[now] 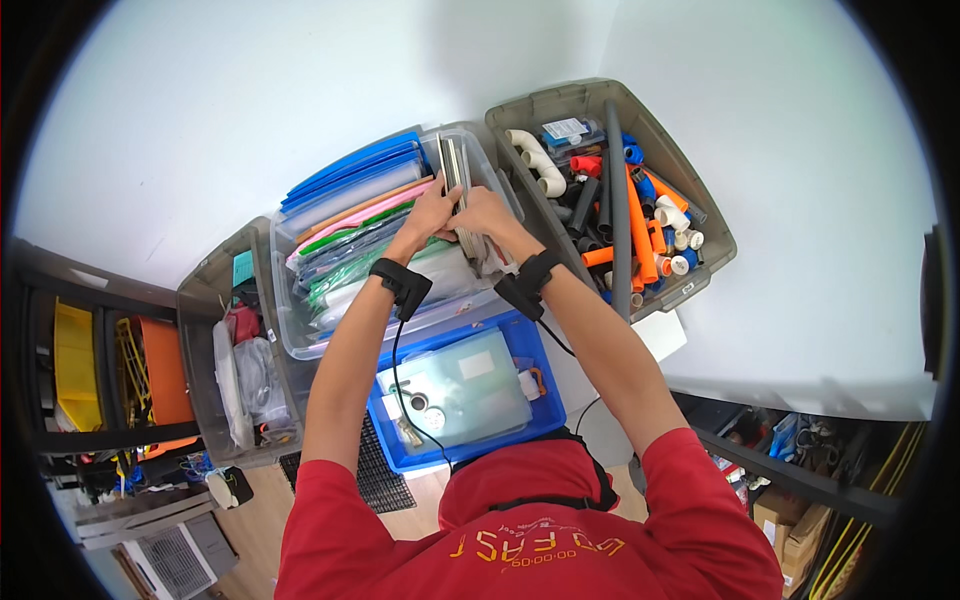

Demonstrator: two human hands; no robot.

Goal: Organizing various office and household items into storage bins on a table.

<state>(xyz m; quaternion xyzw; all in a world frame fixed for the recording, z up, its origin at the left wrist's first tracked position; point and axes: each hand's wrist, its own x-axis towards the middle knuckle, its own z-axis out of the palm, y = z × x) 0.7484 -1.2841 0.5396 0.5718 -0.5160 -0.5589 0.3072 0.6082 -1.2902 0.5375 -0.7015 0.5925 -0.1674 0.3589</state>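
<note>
Both my hands are at a bundle of thin flat strips (452, 157), pale and dark-edged, standing at the right end of a clear plastic bin (315, 349). My left hand (430, 215) holds the bundle from its left side, thumb toward the strips. My right hand (486, 213) is curled over it from the right, its fingertips partly hidden. Left of the bundle, upright sheets fill the bin: blue plastic sheets (360, 171), a pink sheet (397, 199) and several bagged sheets (352, 251). Crumpled clear plastic (495, 259) lies beside the strips' lower end.
A grey bin (709, 202) at right holds pipe fittings, orange tubes (639, 225) and a long grey pipe (617, 187). Nearest me is a blue tray (551, 375) with a translucent document case (480, 397). Another grey bin (199, 360) stands left, beside shelving (112, 439). Cables hang from my wristbands.
</note>
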